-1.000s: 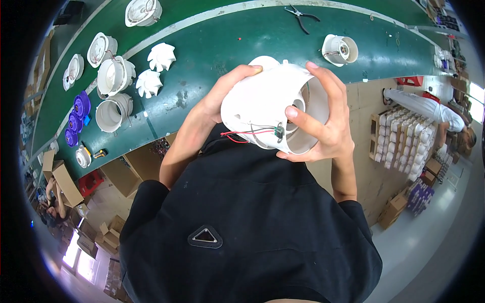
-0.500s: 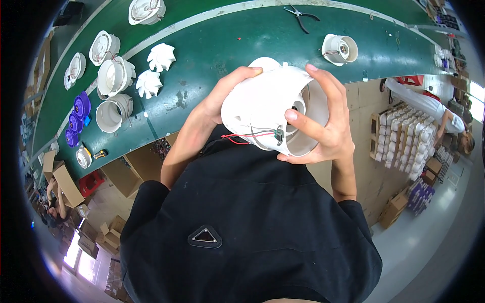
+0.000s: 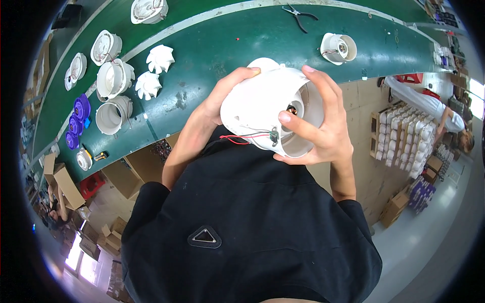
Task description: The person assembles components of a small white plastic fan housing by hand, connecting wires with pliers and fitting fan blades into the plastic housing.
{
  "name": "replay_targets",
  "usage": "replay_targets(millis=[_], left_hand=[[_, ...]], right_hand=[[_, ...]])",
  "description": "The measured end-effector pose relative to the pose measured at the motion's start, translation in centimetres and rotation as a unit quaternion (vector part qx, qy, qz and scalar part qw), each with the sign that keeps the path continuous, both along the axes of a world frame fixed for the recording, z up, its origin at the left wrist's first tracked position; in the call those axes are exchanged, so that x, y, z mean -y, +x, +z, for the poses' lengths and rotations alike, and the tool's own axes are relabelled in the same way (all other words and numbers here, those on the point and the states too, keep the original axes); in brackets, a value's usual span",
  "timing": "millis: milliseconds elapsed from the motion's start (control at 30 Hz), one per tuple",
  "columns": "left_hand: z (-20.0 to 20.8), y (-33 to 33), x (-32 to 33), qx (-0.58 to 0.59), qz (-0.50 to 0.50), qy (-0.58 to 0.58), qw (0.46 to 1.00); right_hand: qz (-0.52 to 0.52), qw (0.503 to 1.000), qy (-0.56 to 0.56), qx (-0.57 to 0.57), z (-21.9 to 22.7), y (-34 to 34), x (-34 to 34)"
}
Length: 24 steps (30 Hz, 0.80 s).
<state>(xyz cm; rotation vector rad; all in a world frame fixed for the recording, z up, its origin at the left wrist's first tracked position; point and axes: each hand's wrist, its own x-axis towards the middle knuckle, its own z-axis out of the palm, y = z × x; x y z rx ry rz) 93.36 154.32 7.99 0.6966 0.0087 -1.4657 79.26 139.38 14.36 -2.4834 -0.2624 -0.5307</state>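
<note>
In front of my chest I hold a white plastic fan housing (image 3: 255, 103), its round open end turned to the right. My left hand (image 3: 214, 101) grips its left side, thumb on the top edge. My right hand (image 3: 328, 131) is wrapped round the open end, fingers on the rim and one reaching across the opening. Inside sits a motor (image 3: 291, 109) with copper showing, partly covered by that finger. A small green circuit board (image 3: 274, 136) sits at the near edge, with red wires (image 3: 242, 137) and dark ones running left from it.
The green workbench (image 3: 212, 45) carries pliers (image 3: 300, 19), another white housing (image 3: 339, 49), two white fan wheels (image 3: 160, 59), several housings (image 3: 112, 78) and purple round parts (image 3: 74, 125) at left. A cardboard box (image 3: 64, 182) stands lower left. Stacked white parts (image 3: 404, 136) and a person (image 3: 434, 108) are at right.
Both hands keep their hold. The housing has turned slightly and its open end has shifted a little left with my right hand; more of the motor's copper shows.
</note>
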Motion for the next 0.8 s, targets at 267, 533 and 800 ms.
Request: replay_targets(millis=[267, 533, 800], left_hand=[[-3.2, -0.3, -0.7, -0.009, 0.091, 0.033, 0.995], [-4.0, 0.1, 0.1, -0.034, 0.072, 0.000, 0.997], [-3.7, -0.2, 0.8, -0.040, 0.042, -0.007, 0.998]], right_hand=[[-0.001, 0.998, -0.022, -0.067, -1.0, 0.9, -0.8], [-0.014, 0.996, 0.019, -0.082, -1.7, 1.1, -0.3], [-0.024, 0.995, 0.042, -0.090, -1.3, 0.6, 0.6]])
